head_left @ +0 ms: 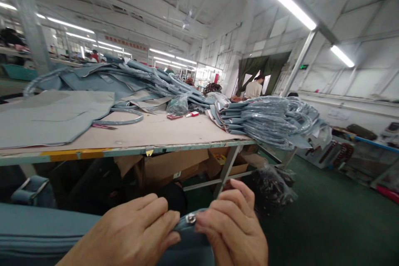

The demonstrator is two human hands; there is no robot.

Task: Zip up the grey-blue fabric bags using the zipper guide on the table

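Nearest my view, I have the left hand (131,232) pinching the edge of a blue bag (191,253), with the right hand (233,224) pinching that edge farther right; I cannot tell whether its tips also grip the small metal fitting (190,218). That fitting lies between the hands, just beside the right fingertips, on an edge running left to right and rising slightly, with nothing blocking it. Beyond, I see cardboard (174,164) under a table (162,135) bearing plastic-wrapped blue handles (271,120).
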